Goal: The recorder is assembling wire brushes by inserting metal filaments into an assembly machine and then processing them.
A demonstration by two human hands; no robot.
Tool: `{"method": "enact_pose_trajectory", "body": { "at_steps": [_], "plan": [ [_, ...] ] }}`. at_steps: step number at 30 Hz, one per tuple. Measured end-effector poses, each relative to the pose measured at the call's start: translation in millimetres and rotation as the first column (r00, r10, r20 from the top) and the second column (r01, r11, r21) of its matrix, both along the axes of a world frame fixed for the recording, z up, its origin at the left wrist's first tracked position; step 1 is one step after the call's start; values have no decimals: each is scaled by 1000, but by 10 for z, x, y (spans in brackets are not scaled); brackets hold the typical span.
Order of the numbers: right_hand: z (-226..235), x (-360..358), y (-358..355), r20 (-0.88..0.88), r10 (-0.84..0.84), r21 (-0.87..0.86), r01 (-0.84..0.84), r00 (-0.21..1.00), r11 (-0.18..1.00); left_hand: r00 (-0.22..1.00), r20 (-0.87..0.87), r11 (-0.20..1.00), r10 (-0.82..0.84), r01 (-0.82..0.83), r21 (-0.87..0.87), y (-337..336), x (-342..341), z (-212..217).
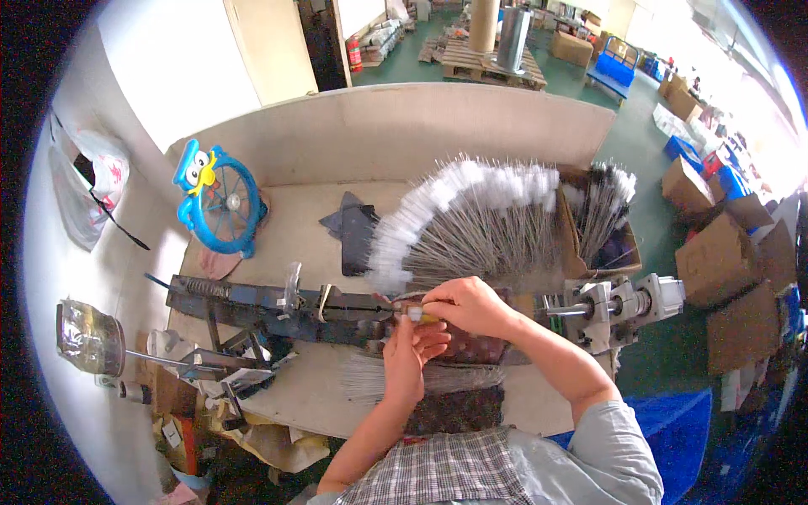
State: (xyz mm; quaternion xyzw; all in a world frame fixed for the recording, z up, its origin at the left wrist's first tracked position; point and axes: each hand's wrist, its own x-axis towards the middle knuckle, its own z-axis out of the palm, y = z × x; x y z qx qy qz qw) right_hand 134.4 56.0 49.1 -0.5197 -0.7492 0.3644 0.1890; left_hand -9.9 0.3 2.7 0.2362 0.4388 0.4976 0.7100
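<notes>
Left fingers (433, 338) and right fingers (443, 294) meet at a small white piece (414, 313).

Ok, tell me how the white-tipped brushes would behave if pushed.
The white-tipped brushes would probably shift and splay, as no binding shows. Their thin stems suggest each is light and somewhat springy; their fluffy tips would likely squash.

We see a pale beige worktable (303, 236) with a raised far edge. On it we find a blue, round, duck-faced fan (234, 202) far left, a dark flat rectangular slab (359, 244) right of it, a fanned heap of white-tipped thin metal brushes (480, 223), an open brown cardboard box (620, 258) far right, a long black metal rail (244, 296) across the middle, and loose thin grey wires (370, 379) near.
</notes>
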Motion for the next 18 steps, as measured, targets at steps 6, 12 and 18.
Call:
{"method": "enact_pose_trajectory", "body": {
  "at_steps": [6,12,18],
  "plan": [
    [-36,-135,-257,63,-105,511,58,992,858,939,266,974,217,-193,-115,4,88,-44],
    [-205,-183,-271,35,-212,691,130,977,711,905,337,966,259,-250,-70,13,127,-53],
    [-205,-121,-313,45,-127,762,48,991,645,902,295,946,314,-324,-19,-3,171,-85]
  ]
}}
